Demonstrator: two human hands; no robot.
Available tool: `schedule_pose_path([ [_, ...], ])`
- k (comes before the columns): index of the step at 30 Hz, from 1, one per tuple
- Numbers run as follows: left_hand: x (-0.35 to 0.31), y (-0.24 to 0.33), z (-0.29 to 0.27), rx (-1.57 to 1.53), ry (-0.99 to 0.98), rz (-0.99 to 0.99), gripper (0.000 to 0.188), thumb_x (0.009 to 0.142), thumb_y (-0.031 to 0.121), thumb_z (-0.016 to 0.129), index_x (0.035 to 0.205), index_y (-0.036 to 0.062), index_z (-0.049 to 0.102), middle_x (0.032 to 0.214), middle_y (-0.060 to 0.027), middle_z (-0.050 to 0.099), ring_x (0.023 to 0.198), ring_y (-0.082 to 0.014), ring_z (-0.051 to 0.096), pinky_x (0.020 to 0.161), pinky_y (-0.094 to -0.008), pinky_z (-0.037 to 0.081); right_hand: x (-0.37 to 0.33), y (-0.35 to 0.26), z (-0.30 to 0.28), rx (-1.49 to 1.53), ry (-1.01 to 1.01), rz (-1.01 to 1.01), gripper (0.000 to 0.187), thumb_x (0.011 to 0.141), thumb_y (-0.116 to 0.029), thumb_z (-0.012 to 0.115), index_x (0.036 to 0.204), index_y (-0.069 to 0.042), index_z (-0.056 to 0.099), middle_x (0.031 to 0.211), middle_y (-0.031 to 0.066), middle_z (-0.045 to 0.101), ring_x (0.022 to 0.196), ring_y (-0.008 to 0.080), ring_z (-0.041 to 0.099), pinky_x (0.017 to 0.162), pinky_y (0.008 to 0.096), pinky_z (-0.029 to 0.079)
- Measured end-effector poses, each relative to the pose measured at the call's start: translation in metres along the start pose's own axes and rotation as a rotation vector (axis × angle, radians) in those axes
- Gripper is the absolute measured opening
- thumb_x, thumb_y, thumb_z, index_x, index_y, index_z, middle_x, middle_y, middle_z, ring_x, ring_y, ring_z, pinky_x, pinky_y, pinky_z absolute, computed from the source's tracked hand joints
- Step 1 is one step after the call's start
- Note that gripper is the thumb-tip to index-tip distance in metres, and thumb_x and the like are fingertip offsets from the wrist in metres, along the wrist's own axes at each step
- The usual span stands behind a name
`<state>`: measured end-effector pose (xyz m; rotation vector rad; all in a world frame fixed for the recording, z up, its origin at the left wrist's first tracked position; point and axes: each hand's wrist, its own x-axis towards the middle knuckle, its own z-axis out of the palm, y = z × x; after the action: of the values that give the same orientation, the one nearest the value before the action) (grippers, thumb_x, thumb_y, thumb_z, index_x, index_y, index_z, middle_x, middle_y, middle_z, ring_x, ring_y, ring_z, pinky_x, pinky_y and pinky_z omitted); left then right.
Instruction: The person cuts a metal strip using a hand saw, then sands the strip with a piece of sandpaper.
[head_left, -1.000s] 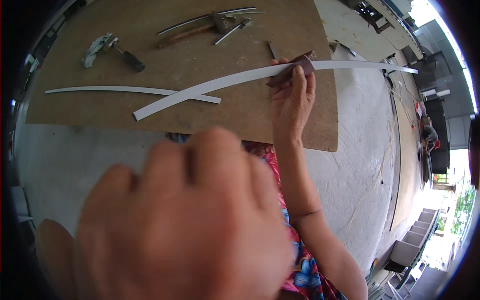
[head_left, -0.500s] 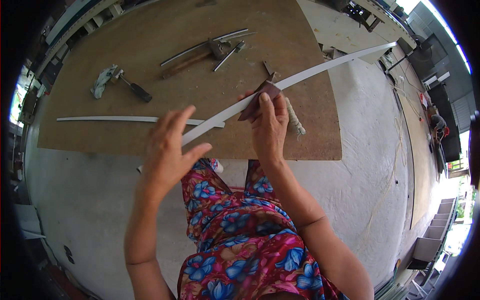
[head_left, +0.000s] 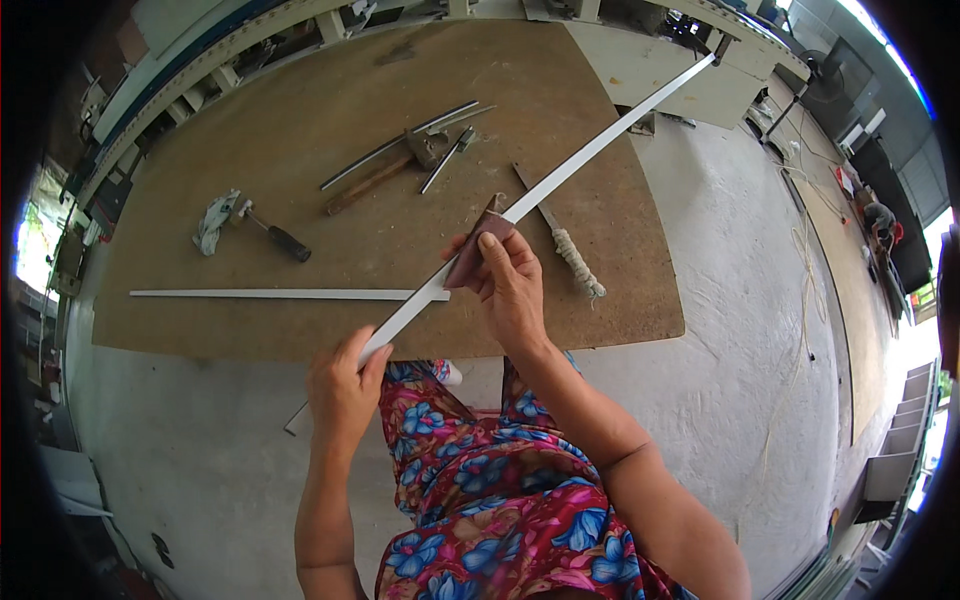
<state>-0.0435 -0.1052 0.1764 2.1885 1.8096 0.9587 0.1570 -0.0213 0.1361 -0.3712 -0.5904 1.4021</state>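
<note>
A long, narrow white strip (head_left: pixel 610 137) runs slantwise from beside my left forearm up to the far right, raised over the brown board. My left hand (head_left: pixel 345 385) is closed round its near part, thumb on top. Further along, my right hand (head_left: pixel 512 290) pinches a folded piece of reddish-brown sandpaper (head_left: pixel 478 250) that is wrapped over the strip. The palm-side fingers are partly hidden behind the sandpaper. Below and to the left, a second white strip (head_left: pixel 270 294) lies flat on the board.
On the brown board (head_left: pixel 230 325) lie a wood-handled hammer (head_left: pixel 428 150), metal rods (head_left: pixel 390 150), a blade with a rope-wrapped handle (head_left: pixel 576 265), a black-handled tool (head_left: pixel 288 243) and a crumpled pale cloth (head_left: pixel 212 225). A machine frame (head_left: pixel 690 85) stands beyond. Cables (head_left: pixel 805 260) trail across the right floor.
My left hand, spread and off the strip before, has closed round its near part. The strip is tilted more steeply, and the sandpaper has shifted toward me with my right hand.
</note>
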Motion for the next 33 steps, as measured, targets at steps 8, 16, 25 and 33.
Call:
schedule_pose_path([
  [8,-0.07,-0.078,-0.045,0.201,0.012,-0.076,0.016,0.074,0.012,0.075,0.083,0.0059,0.063,0.071,-0.01,0.063,0.065,-0.0306,0.057,0.063,-0.041,0.041,0.042,-0.053,-0.049,-0.048,0.178,-0.12,0.017,0.098,-0.014,0.051,0.108,0.001,0.053,0.101,0.0161,0.064,0.09,0.0255,0.067,0.075,0.034,0.058],
  [16,-0.125,-0.138,-0.076,0.42,-0.002,-0.113,0.017,0.075,0.007,0.072,0.09,0.0025,0.064,0.084,-0.012,0.062,0.079,-0.0311,0.058,0.077,-0.0427,0.043,0.057,-0.063,-0.056,-0.108,0.219,-0.185,0.015,0.098,-0.014,0.052,0.105,-0.002,0.054,0.099,0.0142,0.065,0.087,0.0231,0.068,0.071,0.0341,0.059],
  [25,-0.084,-0.068,0.022,-0.037,0.199,-0.192,0.028,0.073,0.013,0.077,0.097,0.005,0.065,0.086,-0.0116,0.064,0.079,-0.0303,0.06,0.071,-0.0425,0.045,0.03,-0.003,-0.004,-0.108,0.159,-0.046,0.017,0.096,-0.017,0.056,0.106,-0.004,0.054,0.097,0.0122,0.067,0.084,0.0217,0.069,0.069,0.0332,0.06],
  [33,-0.095,-0.116,-0.009,0.282,0.315,0.089,0.027,0.074,0.024,0.08,0.083,0.0065,0.062,0.073,-0.008,0.058,0.066,-0.0257,0.055,0.058,-0.0379,0.036,0.054,-0.045,-0.03,-0.162,0.14,-0.111,0.017,0.096,-0.015,0.056,0.104,0.0,0.055,0.094,0.0137,0.067,0.083,0.0224,0.069,0.069,0.0333,0.059],
])
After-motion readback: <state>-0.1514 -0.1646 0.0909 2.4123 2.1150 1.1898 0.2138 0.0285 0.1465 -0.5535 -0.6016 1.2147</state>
